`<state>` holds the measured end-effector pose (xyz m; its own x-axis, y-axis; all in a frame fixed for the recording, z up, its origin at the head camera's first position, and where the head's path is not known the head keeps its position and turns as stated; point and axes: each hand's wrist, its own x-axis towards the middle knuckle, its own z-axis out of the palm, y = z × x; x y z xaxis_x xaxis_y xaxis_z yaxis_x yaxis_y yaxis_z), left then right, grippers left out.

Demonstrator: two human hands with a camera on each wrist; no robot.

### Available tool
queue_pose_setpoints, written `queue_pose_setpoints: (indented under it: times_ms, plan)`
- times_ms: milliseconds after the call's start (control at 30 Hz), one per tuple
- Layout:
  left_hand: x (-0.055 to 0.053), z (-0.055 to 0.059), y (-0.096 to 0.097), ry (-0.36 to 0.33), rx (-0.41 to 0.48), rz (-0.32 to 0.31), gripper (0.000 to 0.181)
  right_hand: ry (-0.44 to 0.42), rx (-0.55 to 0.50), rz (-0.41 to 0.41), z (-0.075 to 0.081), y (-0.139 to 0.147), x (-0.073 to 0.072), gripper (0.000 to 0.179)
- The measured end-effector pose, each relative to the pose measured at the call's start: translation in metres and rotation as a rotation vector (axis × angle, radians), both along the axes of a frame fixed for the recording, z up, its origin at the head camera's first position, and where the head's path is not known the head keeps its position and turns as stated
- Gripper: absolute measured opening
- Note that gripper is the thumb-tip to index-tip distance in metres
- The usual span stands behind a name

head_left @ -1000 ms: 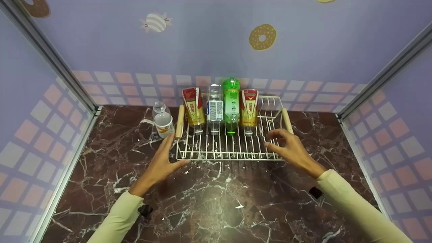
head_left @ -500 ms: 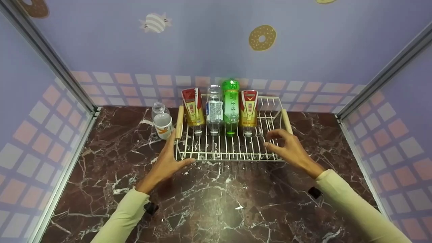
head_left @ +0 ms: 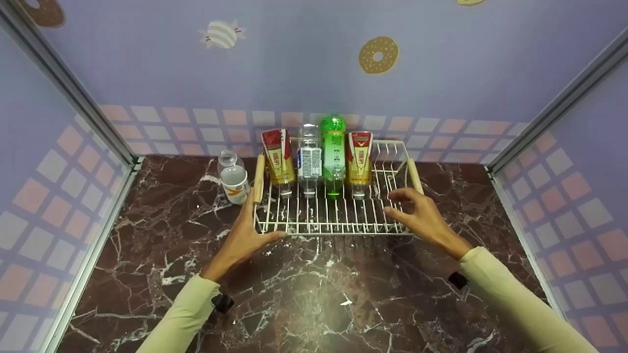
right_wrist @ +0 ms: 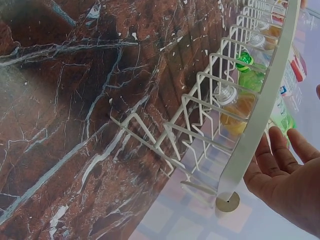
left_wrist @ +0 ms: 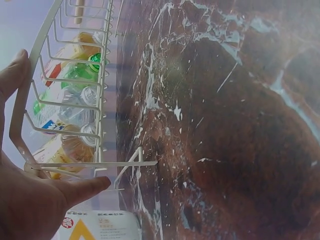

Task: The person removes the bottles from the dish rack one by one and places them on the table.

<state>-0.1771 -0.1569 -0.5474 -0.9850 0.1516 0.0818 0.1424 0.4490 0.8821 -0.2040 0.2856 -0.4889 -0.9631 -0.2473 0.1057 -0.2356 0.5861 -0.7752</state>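
Note:
A white wire rack (head_left: 338, 228) with wooden handles holds several bottles, their necks toward the front. They are a red-and-yellow-labelled bottle (head_left: 279, 157) at left, a clear bottle (head_left: 309, 162), a green bottle (head_left: 333, 157) and a second red-and-yellow-labelled bottle (head_left: 359, 157). My left hand (head_left: 241, 238) is at the rack's left front corner, fingers straight by the left handle (head_left: 259, 179) and thumb out along the front rim. My right hand (head_left: 417, 213), its fingers loosely bent, is by the right front corner, nothing in its grasp. An upright clear bottle (head_left: 235, 184) with a white-and-orange label stands left of the rack.
The dark marbled tabletop (head_left: 294, 294) stretches in front of the rack, with a small white scrap (head_left: 346, 300) on it. A purple wall (head_left: 314, 73) with a tile pattern rises close behind the rack, and side walls enclose the table.
My left hand and forearm have shifted slightly to the right, the thumb reaching farther along the front rim. My right hand stays in place. The bottles keep their places in the rack.

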Motion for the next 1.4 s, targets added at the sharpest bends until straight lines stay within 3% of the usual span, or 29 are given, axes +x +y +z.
queue_pose_setpoints:
  times_ms: [833, 1133, 1400]
  plan:
    - [0.002, -0.008, 0.002, -0.032, 0.074, 0.031, 0.143, -0.028, -0.015, 0.025, 0.005, -0.003, -0.006, 0.051]
    - [0.002, -0.009, 0.004, -0.035, 0.104, 0.038, 0.143, -0.044, 0.007, 0.027, 0.015, -0.005, -0.015, 0.056]
    - [0.003, -0.009, 0.002, -0.054, 0.101, 0.036, 0.148, -0.068, 0.028, 0.027, 0.022, -0.010, -0.031, 0.058]
